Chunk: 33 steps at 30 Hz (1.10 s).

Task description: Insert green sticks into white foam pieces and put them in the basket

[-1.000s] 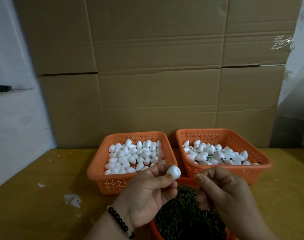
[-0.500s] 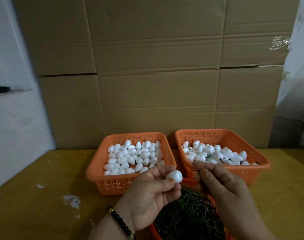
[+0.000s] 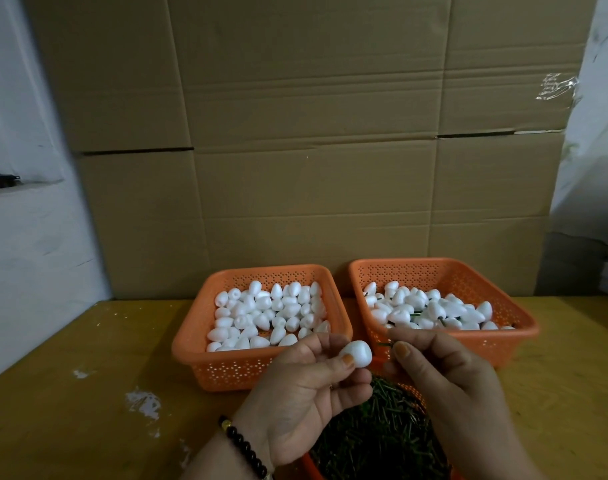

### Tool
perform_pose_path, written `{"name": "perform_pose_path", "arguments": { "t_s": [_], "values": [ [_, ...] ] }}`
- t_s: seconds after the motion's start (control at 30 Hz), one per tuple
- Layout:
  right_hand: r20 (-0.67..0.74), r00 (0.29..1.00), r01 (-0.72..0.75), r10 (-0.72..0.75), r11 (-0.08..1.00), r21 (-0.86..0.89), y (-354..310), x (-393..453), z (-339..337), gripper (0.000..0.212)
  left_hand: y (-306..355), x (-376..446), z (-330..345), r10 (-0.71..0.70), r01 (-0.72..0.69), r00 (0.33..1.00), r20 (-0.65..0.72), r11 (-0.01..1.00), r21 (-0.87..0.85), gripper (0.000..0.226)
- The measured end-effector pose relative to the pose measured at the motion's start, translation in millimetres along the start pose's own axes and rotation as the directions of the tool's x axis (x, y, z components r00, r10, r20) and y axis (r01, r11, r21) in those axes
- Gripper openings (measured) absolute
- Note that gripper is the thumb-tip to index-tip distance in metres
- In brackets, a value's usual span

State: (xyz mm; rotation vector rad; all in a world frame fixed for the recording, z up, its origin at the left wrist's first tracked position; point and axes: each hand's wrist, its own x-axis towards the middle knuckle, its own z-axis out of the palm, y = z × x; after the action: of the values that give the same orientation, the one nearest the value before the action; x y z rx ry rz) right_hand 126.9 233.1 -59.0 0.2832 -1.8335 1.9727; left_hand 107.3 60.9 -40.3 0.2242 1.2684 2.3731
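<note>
- Cardboard wall (image 3: 313, 133): flattened cartons standing along the table's far edge, behind both baskets; unchanged across the last second
- Table (image 3: 70, 393): yellow-brown top, white scuffs toward its left side; carries three orange containers
- Right basket (image 3: 510, 336): orange, perforated, at the far edge right of centre; holds white foam pieces with green stems showing among them, so judged the finished lot and the destination
- Left basket (image 3: 191, 344): orange, perforated, at the far edge left of centre, just beside the right basket; holds plain foam pieces, no sticks visible, judged the stock
- Stick tub (image 3: 307, 462): orange rim at the table's near edge, under both hands; filled with loose green sticks (image 3: 375, 434)
- Left hand (image 3: 295, 396): beaded bracelet at the wrist; thumb and fingers grasp one foam piece, raised above the tub; it has barely moved over the second
- Right hand (image 3: 444, 379): thumb and forefinger pinched on a single green stick; a second ago it was lower, nearer the tub, and has since risen and closed toward the left hand
- Foam piece (image 3: 356, 353): white, egg-shaped, held in the left fingertips, blunt end turned toward the right hand
- Single stick (image 3: 385, 344): only a short dark-green tip shows past the right fingertips, level with the foam piece, near it but apart
- Status: stick fetched and aligned, insertion not yet begun; the push into the foam looks next, then the drop into the right basket
</note>
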Motion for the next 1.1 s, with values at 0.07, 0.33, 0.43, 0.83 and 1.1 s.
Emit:
{"name": "perform_pose_path", "arguments": {
  "t_s": [0.07, 0.33, 0.43, 0.83, 1.1],
  "values": [
    [-0.029, 0.999, -0.024, 0.025, 0.998, 0.056, 1.3, 0.5, -0.4, 0.016, -0.1, 0.6, 0.2, -0.009, 0.009, 1.0, 0.002, 1.0, -0.014, 0.037],
    [-0.044, 0.998, -0.036, 0.04, 0.995, 0.09, 2.1, -0.9, 1.2, 0.013, -2.9, 3.3, 0.6, 0.001, -0.003, 0.998, -0.055, 0.999, -0.039, 0.041],
    [-0.051, 0.997, -0.051, 0.057, 0.993, 0.107, 2.9, -0.1, 0.3, 0.013, -3.0, 3.8, 0.6, -0.002, -0.003, 0.997, -0.071, 0.998, -0.063, 0.036],
    [-0.01, 0.989, -0.139, 0.144, 0.968, 0.209, 10.4, 3.1, 0.5, 0.016, 1.3, 6.9, -3.2, -0.054, 0.026, 0.994, -0.09, 0.958, -0.286, 0.045],
    [0.016, 0.994, -0.112, 0.111, 0.978, 0.174, 10.2, 2.1, -0.7, 0.015, 1.6, 8.4, -4.4, -0.034, 0.001, 0.995, -0.092, 0.943, -0.333, 0.035]
  ]
}}
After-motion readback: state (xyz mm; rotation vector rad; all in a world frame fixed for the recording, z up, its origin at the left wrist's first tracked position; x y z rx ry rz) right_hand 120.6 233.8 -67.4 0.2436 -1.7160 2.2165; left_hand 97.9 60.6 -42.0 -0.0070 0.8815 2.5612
